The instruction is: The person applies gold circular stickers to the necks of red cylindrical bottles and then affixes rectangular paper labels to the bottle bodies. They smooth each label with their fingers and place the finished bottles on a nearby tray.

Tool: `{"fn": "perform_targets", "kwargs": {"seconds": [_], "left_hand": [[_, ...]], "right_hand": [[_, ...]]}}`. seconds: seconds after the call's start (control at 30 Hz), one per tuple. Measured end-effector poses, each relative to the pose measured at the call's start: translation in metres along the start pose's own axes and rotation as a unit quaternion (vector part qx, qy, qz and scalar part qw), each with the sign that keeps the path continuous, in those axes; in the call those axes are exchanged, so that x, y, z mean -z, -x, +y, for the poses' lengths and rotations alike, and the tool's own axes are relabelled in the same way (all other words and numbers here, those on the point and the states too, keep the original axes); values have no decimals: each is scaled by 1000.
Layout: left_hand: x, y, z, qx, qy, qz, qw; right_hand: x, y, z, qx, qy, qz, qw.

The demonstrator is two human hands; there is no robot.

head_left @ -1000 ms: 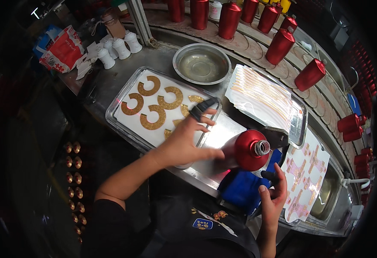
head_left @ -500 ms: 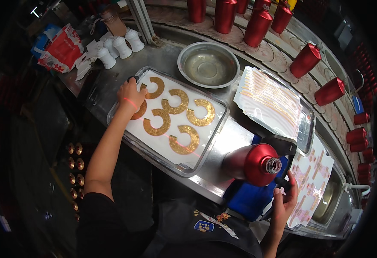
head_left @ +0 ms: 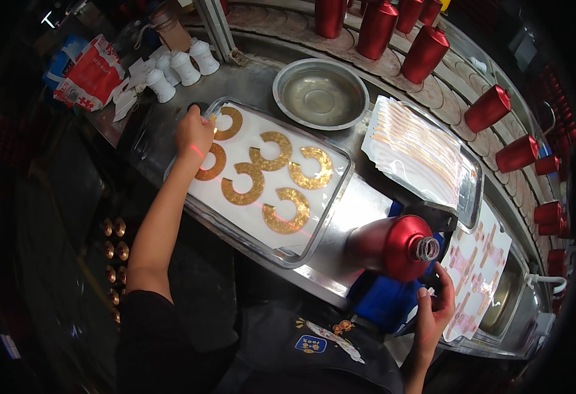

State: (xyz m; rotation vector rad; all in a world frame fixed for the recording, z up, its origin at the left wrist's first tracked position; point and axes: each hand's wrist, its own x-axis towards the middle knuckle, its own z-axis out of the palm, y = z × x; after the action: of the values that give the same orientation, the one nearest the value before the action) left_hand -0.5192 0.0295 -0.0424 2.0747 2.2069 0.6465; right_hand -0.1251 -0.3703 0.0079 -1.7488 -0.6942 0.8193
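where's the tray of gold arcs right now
In the head view, the tray is just left of centre, the left hand at its left end, the basin beyond its far edge, a red bottle to its lower right.

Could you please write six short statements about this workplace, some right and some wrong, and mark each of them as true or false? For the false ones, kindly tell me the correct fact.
1. The left hand is at the left end of the tray with the gold pieces. True.
2. Every gold piece is a closed circle. False: those in plain sight each have a gap.
3. The right hand is close to the neck of the red bottle. True.
4. This bottle has a cap on. False: its threaded mouth is open.
5. The round metal basin is left of the striped sheets. True.
6. Both hands are at the tray. False: only the left hand is.
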Motion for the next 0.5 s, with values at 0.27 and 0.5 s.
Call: {"fn": "perform_targets", "kwargs": {"seconds": [0.27, 0.5], "left_hand": [[34, 26, 36, -55, 269, -40, 961], [121, 127, 121, 57, 559, -222, 797]], "right_hand": [[-36, 20, -54, 1, 22, -281, 959], [-160, 4, -43, -75, -205, -350, 911]]}}
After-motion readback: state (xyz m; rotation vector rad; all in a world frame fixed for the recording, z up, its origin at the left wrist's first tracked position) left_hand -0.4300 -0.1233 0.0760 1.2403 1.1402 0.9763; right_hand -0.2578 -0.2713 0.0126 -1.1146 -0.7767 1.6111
